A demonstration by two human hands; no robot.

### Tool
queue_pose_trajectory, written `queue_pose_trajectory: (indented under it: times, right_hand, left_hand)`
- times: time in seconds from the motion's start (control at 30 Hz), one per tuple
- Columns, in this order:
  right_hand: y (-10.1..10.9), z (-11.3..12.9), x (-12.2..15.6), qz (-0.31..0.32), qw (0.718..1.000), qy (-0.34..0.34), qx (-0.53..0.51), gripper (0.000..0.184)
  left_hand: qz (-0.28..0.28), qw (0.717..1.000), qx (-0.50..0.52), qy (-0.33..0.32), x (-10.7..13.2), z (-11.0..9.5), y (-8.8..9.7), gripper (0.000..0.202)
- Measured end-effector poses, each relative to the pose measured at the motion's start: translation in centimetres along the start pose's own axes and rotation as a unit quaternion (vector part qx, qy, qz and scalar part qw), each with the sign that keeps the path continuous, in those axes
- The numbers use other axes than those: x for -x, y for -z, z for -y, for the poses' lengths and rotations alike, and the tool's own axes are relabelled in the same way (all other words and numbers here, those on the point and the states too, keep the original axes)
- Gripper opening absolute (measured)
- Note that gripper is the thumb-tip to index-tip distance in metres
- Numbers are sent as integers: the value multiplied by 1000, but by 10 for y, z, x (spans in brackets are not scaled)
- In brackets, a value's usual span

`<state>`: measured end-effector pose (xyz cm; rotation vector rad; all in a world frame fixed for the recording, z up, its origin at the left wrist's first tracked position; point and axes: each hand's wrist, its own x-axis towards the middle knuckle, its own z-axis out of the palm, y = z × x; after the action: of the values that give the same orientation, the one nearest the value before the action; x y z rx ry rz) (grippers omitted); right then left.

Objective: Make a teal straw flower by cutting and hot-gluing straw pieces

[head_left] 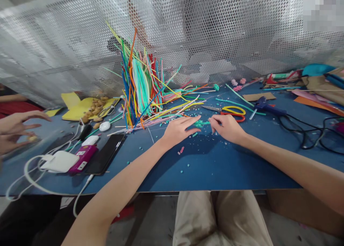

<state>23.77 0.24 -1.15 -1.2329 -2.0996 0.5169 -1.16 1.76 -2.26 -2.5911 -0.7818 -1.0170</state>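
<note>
The left grip is open, with fingers stretched out flat and the thumb well apart from them; whether it touches the green piece I cannot tell, because the fingertips cover one part of it. This piece lies between the two grips, just beyond the left thumb. The right grip is closed at the tips, finger and thumb pinched on the right end of the piece, while its other fingers are curled in. Just behind the right grip are the scissors, lying with their blades apart from it, and farther to its right is the glue gun with a black cable. Beyond the left grip, to its left, a tall bunch of coloured sticks stands. Nearer to the body than the left grip, a pink bit rests on the blue worktop. Left of this grip there is a phone, then a white charger, and at the far left another person's hand.
</note>
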Motion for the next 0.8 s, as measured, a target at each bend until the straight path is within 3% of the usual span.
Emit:
queue_pose_trajectory:
  times: [0.07, 0.33, 0.57, 0.8]
  right_hand:
    - [0, 2, 0, 11, 1000, -22, -20, 47]
    - [-2, 4, 1, 47, 998, -23, -26, 46]
    - [-3, 2, 0, 43, 999, -23, -25, 46]
    - [-1, 3, 1, 46, 999, -8, -20, 45]
  left_hand:
    - [-3, 1000, -17, -4, 0, 0, 0, 51]
    - [7, 999, -52, -5, 0, 1, 1, 37]
    - [3, 999, -44, 5, 0, 0, 2, 45]
    - [15, 999, -37, 13, -3, -2, 4, 32]
